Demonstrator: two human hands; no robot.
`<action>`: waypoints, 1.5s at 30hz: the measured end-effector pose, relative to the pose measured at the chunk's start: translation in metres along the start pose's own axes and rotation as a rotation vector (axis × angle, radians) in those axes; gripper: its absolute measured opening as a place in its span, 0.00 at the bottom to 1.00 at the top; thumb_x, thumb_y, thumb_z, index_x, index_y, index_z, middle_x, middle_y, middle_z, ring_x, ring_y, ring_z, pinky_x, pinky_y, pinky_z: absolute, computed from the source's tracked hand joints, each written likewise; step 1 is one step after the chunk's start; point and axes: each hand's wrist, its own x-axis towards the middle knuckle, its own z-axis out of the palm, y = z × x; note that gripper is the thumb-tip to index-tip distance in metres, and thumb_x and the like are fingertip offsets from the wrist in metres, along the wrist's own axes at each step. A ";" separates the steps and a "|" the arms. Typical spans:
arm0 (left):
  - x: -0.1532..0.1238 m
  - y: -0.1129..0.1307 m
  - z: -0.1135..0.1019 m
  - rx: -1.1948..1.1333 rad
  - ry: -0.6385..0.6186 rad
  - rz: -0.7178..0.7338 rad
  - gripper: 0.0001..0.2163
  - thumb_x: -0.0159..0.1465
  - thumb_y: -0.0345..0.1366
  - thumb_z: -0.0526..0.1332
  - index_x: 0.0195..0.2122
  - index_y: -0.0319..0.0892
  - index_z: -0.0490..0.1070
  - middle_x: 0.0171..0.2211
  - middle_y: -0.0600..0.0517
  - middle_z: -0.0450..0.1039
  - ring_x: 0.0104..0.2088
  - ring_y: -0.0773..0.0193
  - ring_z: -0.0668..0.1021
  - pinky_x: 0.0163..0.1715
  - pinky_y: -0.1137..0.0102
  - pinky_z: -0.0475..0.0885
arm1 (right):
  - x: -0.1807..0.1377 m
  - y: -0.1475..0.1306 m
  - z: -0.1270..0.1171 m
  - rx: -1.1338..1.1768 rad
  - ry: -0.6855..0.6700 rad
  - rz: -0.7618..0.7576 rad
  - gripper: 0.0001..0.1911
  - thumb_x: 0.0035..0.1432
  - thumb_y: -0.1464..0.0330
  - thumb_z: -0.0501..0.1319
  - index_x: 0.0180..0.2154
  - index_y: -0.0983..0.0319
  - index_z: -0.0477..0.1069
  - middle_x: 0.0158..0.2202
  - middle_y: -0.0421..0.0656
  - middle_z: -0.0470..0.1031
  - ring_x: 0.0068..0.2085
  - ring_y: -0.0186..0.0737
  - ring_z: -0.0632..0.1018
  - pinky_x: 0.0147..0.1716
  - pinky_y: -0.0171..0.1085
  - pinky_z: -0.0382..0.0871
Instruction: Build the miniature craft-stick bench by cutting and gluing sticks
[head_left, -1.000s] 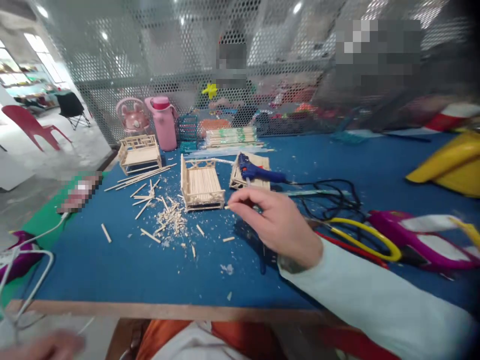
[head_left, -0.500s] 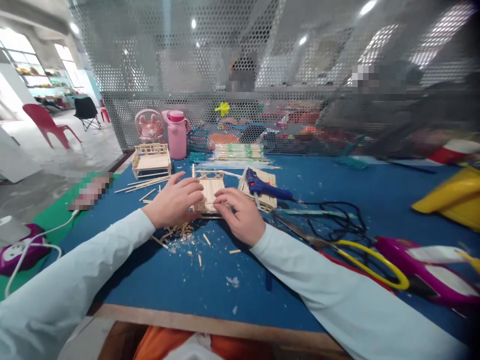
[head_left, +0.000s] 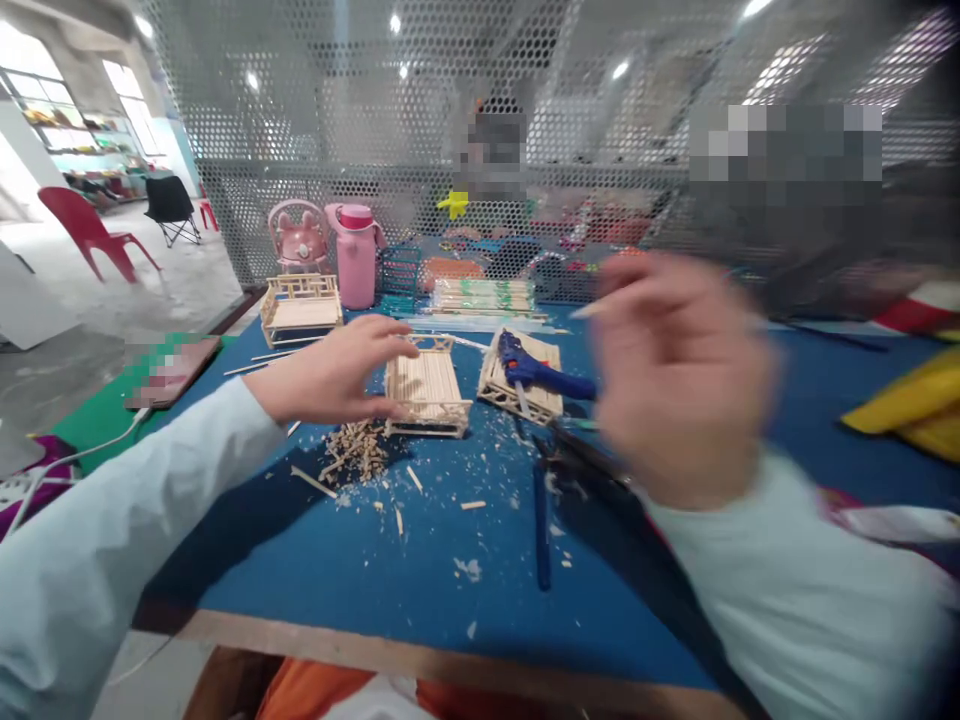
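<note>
A small bed-like frame of thin wooden sticks (head_left: 429,385) lies on the blue table, with a slatted floor and low railings. My left hand (head_left: 341,372) is at its left side, thumb and fingers spread apart over the frame's edge; whether they press on it I cannot tell. Raised to the right, my right hand (head_left: 679,375) is smeared by motion, its fingers bent together in a pinch. A thin pale tip sticks out from them, too blurred to name. A blue hot glue gun (head_left: 547,378) rests on another stick piece (head_left: 491,385).
A finished-looking stick bench (head_left: 304,310), a pink bottle (head_left: 356,262) and bundled sticks (head_left: 480,296) stand along the mesh screen (head_left: 300,120). Stick offcuts (head_left: 356,452) are heaped before the frame. A blue rod (head_left: 541,530) lies near the front, a yellow object (head_left: 907,400) at right.
My right hand has left the frame's front railing and swung up and right, toward the camera. My left hand has stayed by the frame's left side, its fingers more spread.
</note>
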 end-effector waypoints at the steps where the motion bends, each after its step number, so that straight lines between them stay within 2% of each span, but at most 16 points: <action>1: -0.002 -0.005 -0.008 -0.050 0.018 -0.031 0.22 0.59 0.47 0.60 0.51 0.39 0.65 0.55 0.41 0.65 0.55 0.56 0.68 0.54 0.60 0.64 | -0.009 -0.004 0.014 0.017 0.014 0.007 0.03 0.58 0.69 0.57 0.32 0.58 0.68 0.41 0.46 0.72 0.46 0.45 0.73 0.47 0.47 0.65; 3: -0.007 -0.013 -0.019 -0.107 0.052 -0.157 0.16 0.62 0.45 0.56 0.46 0.41 0.68 0.46 0.46 0.73 0.46 0.60 0.74 0.48 0.63 0.69 | -0.028 -0.011 0.040 0.069 -0.177 0.005 0.05 0.59 0.70 0.56 0.31 0.59 0.68 0.38 0.46 0.73 0.43 0.43 0.74 0.44 0.46 0.67; 5: -0.010 -0.016 -0.018 -0.033 0.098 -0.234 0.13 0.64 0.43 0.53 0.40 0.40 0.70 0.40 0.46 0.75 0.42 0.60 0.76 0.46 0.62 0.70 | -0.040 -0.014 0.056 0.074 -0.260 0.017 0.05 0.59 0.70 0.56 0.31 0.61 0.69 0.36 0.46 0.73 0.41 0.42 0.73 0.42 0.45 0.67; 7: -0.012 -0.010 -0.008 0.052 0.122 -0.144 0.12 0.63 0.40 0.53 0.40 0.38 0.70 0.44 0.43 0.73 0.47 0.57 0.73 0.51 0.59 0.67 | -0.044 -0.014 0.064 0.070 -0.282 0.028 0.06 0.59 0.70 0.57 0.31 0.61 0.71 0.37 0.46 0.73 0.41 0.42 0.73 0.42 0.44 0.66; 9: -0.012 0.003 0.006 0.106 0.052 -0.048 0.14 0.59 0.36 0.57 0.45 0.39 0.69 0.53 0.42 0.68 0.56 0.52 0.67 0.56 0.55 0.62 | -0.042 -0.012 0.067 0.082 -0.290 0.028 0.05 0.59 0.70 0.58 0.31 0.61 0.72 0.39 0.46 0.74 0.43 0.42 0.72 0.44 0.45 0.65; 11: -0.010 0.018 0.018 0.205 -0.034 -0.103 0.16 0.54 0.37 0.61 0.44 0.41 0.70 0.60 0.41 0.59 0.61 0.42 0.59 0.57 0.46 0.55 | -0.040 -0.010 0.070 0.114 -0.294 0.029 0.05 0.59 0.70 0.58 0.32 0.60 0.72 0.41 0.46 0.74 0.44 0.42 0.72 0.46 0.45 0.65; 13: -0.006 0.028 0.024 0.259 -0.066 -0.217 0.15 0.54 0.37 0.62 0.43 0.41 0.70 0.62 0.40 0.57 0.62 0.39 0.58 0.57 0.41 0.53 | -0.041 -0.007 0.076 0.146 -0.293 0.047 0.05 0.59 0.70 0.58 0.32 0.60 0.72 0.41 0.45 0.75 0.45 0.42 0.72 0.46 0.45 0.64; 15: 0.001 0.032 0.024 0.250 -0.101 -0.259 0.13 0.55 0.39 0.63 0.41 0.43 0.72 0.61 0.42 0.58 0.61 0.40 0.59 0.56 0.40 0.53 | -0.045 -0.004 0.082 0.166 -0.303 0.061 0.04 0.58 0.70 0.58 0.32 0.60 0.72 0.40 0.45 0.76 0.44 0.42 0.73 0.46 0.46 0.65; 18: 0.011 0.029 0.019 0.201 -0.162 -0.234 0.12 0.55 0.41 0.64 0.39 0.47 0.74 0.59 0.46 0.63 0.60 0.44 0.62 0.55 0.40 0.53 | -0.052 0.000 0.090 0.199 -0.300 0.071 0.04 0.58 0.70 0.59 0.32 0.60 0.72 0.38 0.44 0.76 0.43 0.41 0.74 0.45 0.45 0.65; 24: 0.022 0.021 0.023 0.159 -0.206 -0.191 0.13 0.54 0.42 0.65 0.40 0.48 0.76 0.59 0.46 0.64 0.60 0.45 0.63 0.55 0.40 0.53 | -0.052 0.002 0.092 0.247 -0.253 0.103 0.05 0.58 0.72 0.58 0.31 0.60 0.71 0.35 0.43 0.77 0.39 0.38 0.75 0.41 0.42 0.67; 29: 0.022 0.014 0.032 0.062 -0.175 -0.143 0.11 0.56 0.45 0.64 0.39 0.49 0.76 0.59 0.48 0.64 0.61 0.47 0.62 0.54 0.39 0.54 | -0.051 0.004 0.088 0.226 -0.300 0.030 0.06 0.59 0.72 0.57 0.33 0.61 0.72 0.34 0.44 0.78 0.38 0.38 0.75 0.38 0.42 0.69; 34: 0.022 0.011 0.034 0.019 -0.172 -0.131 0.10 0.58 0.43 0.62 0.38 0.48 0.76 0.58 0.46 0.65 0.60 0.46 0.62 0.54 0.36 0.52 | -0.050 0.007 0.088 0.210 -0.331 -0.005 0.06 0.59 0.72 0.57 0.33 0.61 0.72 0.33 0.43 0.78 0.36 0.38 0.76 0.37 0.41 0.70; 42: 0.024 0.018 0.030 -0.029 -0.172 -0.163 0.10 0.61 0.42 0.58 0.35 0.47 0.77 0.57 0.48 0.66 0.60 0.46 0.62 0.53 0.35 0.52 | -0.049 0.008 0.088 0.169 -0.367 -0.018 0.05 0.59 0.73 0.57 0.32 0.61 0.71 0.32 0.43 0.78 0.36 0.38 0.76 0.37 0.40 0.69; 45: 0.026 0.020 0.029 -0.042 -0.169 -0.190 0.08 0.60 0.40 0.58 0.34 0.47 0.77 0.57 0.47 0.67 0.60 0.46 0.62 0.52 0.33 0.50 | -0.049 0.006 0.088 0.179 -0.380 0.057 0.04 0.58 0.72 0.58 0.33 0.61 0.71 0.32 0.43 0.77 0.35 0.38 0.76 0.37 0.41 0.68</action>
